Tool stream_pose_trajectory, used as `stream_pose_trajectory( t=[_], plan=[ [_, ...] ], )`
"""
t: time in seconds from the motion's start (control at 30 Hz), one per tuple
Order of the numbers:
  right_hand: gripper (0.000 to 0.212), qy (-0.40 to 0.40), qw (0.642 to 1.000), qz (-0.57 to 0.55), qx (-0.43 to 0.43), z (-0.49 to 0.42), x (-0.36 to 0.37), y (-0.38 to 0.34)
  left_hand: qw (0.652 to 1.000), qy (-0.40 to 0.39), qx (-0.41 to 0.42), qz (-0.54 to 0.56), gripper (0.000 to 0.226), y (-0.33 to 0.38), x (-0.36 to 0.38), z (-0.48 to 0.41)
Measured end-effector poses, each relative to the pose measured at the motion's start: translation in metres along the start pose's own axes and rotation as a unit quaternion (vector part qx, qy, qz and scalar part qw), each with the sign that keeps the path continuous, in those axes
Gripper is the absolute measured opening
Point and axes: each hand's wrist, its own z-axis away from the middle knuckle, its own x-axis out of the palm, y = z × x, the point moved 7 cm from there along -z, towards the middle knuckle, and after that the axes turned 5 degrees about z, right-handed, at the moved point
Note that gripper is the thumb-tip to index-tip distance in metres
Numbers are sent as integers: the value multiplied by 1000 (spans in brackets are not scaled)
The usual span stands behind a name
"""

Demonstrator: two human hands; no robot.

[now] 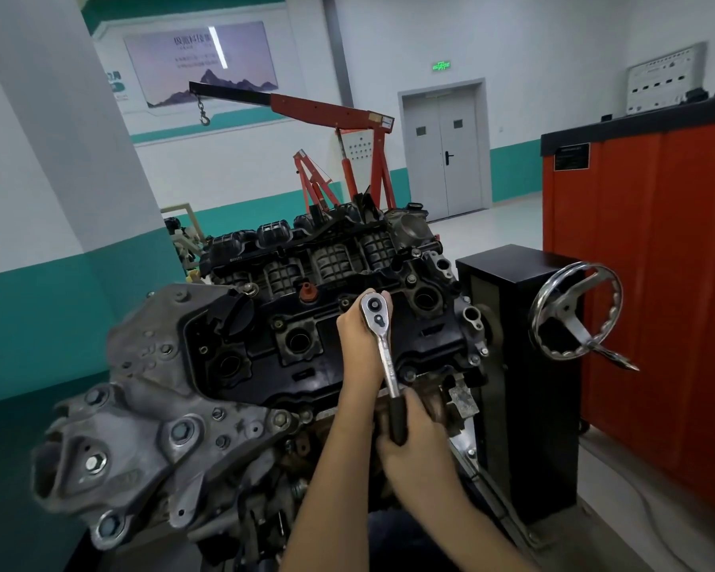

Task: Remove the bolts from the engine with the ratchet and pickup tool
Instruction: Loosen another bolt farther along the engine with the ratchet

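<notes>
Right hand [407, 445], nearest the camera, has its fingers [420, 408] wrapped round the black grip of the ratchet [382, 344]. Beyond it, the left hand [358, 328] cups the ratchet head, fingers curled round it and steadying it on the black valve cover [306, 357] of the engine [149, 406]. The fastener under the head is hidden by the hand; other bolts [409, 375] stand along the cover edge. The pickup tool is not in view. Caution: if the handle is swung with the head tilted, the socket is likely to ride off and round the bolt, or the knuckles may strike the cover. A loosened bolt could drop into an open well [298, 340] just beside. Behind stand a handwheel [576, 313], a red tool cabinet [657, 282] and an engine hoist [339, 113].
</notes>
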Motion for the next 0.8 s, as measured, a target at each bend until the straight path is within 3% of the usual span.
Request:
stream_pose_trajectory(
  t=[0.1,0.27,0.33,0.4,0.47,0.53,0.63,0.7,0.8],
  plan=[
    [28,-23,999,-25,8,1,4,-4,999,-23,5,-24,38,3,-1,0],
    [30,-117,969,203,-84,-38,-79,-3,991,-110,14,-79,53,5,2,-6],
    [31,-133,918,350,-130,-70,-108,-13,988,-128,2,-90,53,5,2,-10],
    [32,-98,839,502,-186,-94,-123,-30,988,-127,-5,-84,54,3,0,-10],
    [28,-57,816,535,-209,-96,-122,-35,993,-101,-16,-55,55,1,-4,-5],
    [26,-43,862,474,-175,-77,-110,-19,996,-84,-7,-35,54,0,-4,0],
    [28,-42,969,229,-76,-31,-69,7,999,-50,-1,-15,51,1,0,3],
    [30,-17,995,85,-43,-13,-30,6,999,-36,2,-11,51,2,1,2],
    [27,-16,1000,-20,-7,-1,11,1,999,-37,-12,-24,48,0,-1,0]
  ],
)
